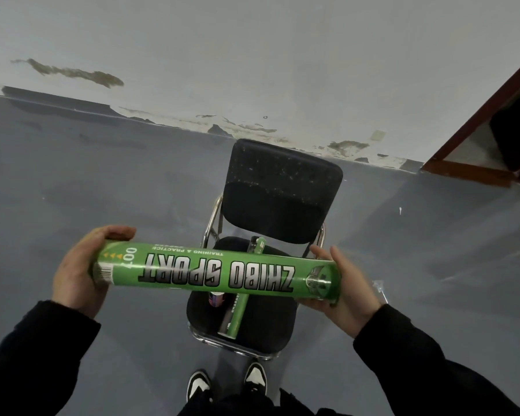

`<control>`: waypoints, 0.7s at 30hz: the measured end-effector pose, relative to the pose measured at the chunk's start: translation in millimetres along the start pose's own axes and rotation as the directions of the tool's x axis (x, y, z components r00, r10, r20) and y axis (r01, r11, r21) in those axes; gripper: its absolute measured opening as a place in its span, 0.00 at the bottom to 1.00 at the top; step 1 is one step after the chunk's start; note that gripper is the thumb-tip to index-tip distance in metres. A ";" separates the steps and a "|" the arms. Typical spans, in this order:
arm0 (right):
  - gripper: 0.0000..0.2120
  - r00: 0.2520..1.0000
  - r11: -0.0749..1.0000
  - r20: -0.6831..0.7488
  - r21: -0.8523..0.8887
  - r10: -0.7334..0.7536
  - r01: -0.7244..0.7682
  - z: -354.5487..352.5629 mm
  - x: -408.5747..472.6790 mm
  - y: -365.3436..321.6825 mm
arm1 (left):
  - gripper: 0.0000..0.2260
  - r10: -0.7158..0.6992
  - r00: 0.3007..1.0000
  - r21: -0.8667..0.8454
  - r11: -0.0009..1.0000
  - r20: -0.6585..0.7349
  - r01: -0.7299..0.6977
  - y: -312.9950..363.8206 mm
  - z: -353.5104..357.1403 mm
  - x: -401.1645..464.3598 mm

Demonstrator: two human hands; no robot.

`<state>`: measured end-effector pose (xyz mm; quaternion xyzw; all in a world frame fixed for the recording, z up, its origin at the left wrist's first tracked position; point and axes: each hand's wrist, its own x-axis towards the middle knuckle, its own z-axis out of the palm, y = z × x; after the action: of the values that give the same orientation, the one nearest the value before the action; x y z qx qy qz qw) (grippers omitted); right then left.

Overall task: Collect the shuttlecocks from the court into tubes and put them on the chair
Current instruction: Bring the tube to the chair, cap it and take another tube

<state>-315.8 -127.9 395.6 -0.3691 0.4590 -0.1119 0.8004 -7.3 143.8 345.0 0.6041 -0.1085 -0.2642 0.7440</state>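
Observation:
I hold a green shuttlecock tube (216,271) lettered ZHIBO SPORT crosswise in the air, just above the seat of a black chair (279,190). My left hand (78,271) grips its left end, fingers curled over the cap. My right hand (345,283) cups its right end, fingers wrapped round it. On the seat below lies another green tube (237,316), running front to back and partly hidden by the held one. A small dark can-like object (216,299) shows beside it. No loose shuttlecocks are in sight.
The chair has chrome legs and stands on a blue-grey floor (102,190) near a stained white wall (252,55). A brown door frame (475,130) is at the far right. My two black-and-white shoes (225,382) are just in front of the seat.

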 end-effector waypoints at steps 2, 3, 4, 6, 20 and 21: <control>0.26 0.998 0.998 0.021 0.036 0.059 -0.060 1.6 0.2 2.5 | 0.14 -0.106 0.993 -0.001 0.994 -0.045 0.106 -3.1 -0.5 2.6; 0.27 0.998 0.996 0.033 0.069 0.057 -0.059 2.5 1.1 2.4 | 0.15 -0.164 0.984 -0.013 0.987 -0.072 0.163 -7.7 -1.9 4.3; 0.29 0.998 0.994 0.042 0.099 0.041 -0.045 3.0 3.1 1.9 | 0.16 -0.221 0.971 -0.031 0.975 -0.095 0.219 -10.8 -2.0 4.4; 0.28 0.999 0.993 0.047 0.121 -0.013 0.007 7.7 3.0 -3.0 | 0.20 -0.305 0.943 -0.089 0.951 -0.135 0.295 -16.9 -4.5 1.5; 0.25 0.987 0.990 -0.075 -0.010 -0.144 0.144 4.6 19.9 3.4 | 0.07 -0.451 0.845 -0.182 0.892 -0.287 0.415 -30.7 -2.5 -9.4; 0.24 0.985 0.990 -0.097 -0.017 -0.143 0.142 3.6 22.0 5.7 | 0.06 -0.454 0.842 -0.180 0.890 -0.290 0.418 -32.9 -0.1 -9.8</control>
<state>-301.6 -133.5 378.3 -0.3992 0.4708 -0.1848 0.7648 -24.1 144.7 315.0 0.6062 0.1704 -0.3290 0.7038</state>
